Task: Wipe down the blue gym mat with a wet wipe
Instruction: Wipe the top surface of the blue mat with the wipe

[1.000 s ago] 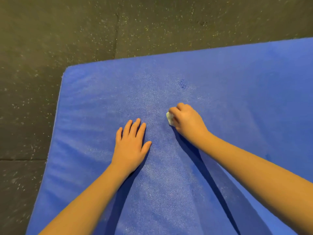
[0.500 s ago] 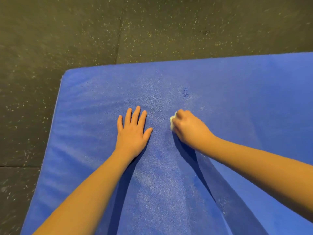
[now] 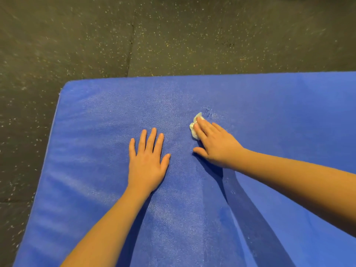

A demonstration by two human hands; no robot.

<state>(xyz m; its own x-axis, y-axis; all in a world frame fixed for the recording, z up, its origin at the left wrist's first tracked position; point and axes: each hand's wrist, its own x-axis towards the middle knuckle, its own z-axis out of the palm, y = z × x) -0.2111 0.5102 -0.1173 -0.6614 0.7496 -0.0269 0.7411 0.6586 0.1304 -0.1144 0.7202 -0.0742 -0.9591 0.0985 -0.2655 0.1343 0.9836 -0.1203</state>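
The blue gym mat (image 3: 279,116) fills most of the view, its far left corner at the upper left. My left hand (image 3: 147,160) lies flat on the mat, palm down with fingers spread, holding nothing. My right hand (image 3: 213,143) presses a small crumpled white wet wipe (image 3: 195,123) against the mat with its fingers stretched over it; most of the wipe is hidden under the fingers. A small dark mark (image 3: 209,112) sits on the mat just beyond the wipe.
Dark speckled rubber floor tiles (image 3: 154,35) surround the mat beyond its far edge and along its left edge. A seam (image 3: 130,43) runs between the tiles.
My right hand has opened from a fist to flat fingers and pushed the wipe forward toward the dark mark. My left hand stays planted. The view has tilted, so the mat sits lower.
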